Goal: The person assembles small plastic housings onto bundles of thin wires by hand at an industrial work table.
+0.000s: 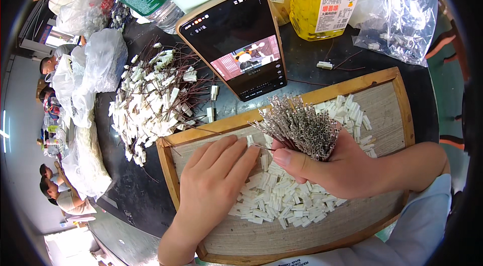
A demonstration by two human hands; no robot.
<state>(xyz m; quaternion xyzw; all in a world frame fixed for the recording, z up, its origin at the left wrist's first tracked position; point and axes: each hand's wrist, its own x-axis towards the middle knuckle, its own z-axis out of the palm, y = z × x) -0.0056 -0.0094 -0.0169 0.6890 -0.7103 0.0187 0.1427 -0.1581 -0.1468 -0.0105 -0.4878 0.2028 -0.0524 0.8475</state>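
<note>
The right hand [347, 165] gripped wires [304, 130] above the tray [221, 246]; whether the left hand [214, 178], near connectors [289, 198], held anything was unclear.

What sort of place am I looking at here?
Probably a small assembly workshop, judging by a bundle of thin wires with silvery metal tips in the person's right hand, a wood-framed tray of small white plastic pieces, and a heap of white pieces with brown wires on the black tabletop.

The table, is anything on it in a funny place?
Yes, a bit: one wired white piece lies alone in front of the yellow bottle, outside the tray and away from the pile of similar pieces, so it looks like a stray.
</note>
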